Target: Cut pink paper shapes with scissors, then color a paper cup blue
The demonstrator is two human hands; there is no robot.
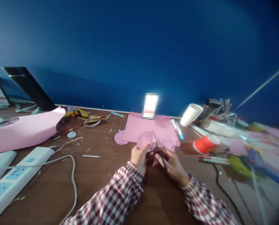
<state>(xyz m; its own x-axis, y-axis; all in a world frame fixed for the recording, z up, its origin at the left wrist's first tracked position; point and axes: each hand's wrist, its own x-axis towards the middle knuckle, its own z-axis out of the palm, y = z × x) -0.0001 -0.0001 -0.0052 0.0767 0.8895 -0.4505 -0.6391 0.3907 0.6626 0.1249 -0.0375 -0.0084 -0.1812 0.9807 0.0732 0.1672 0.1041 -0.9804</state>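
Between the thumb and fingers of my left hand [139,157] is a rounded piece of pink paper [144,139]. My right hand [173,164] grips a pair of dark scissors [161,155], whose blade points up and away along the right edge of that paper. A narrow strip of pink paper [155,162] hangs below, between the hands. Beyond them lies a large pink sheet [136,125] with pink offcuts [168,142] on its right part. Another rounded pink piece [120,137] rests partly under the sheet's left edge.
A white marker [177,129], a white paper cup [191,115] and a red paper cup [207,144] are to the right. At left are a power strip [20,178], its cable and a curled pink sheet [24,132]. A blue wall [130,56] bounds the table behind.
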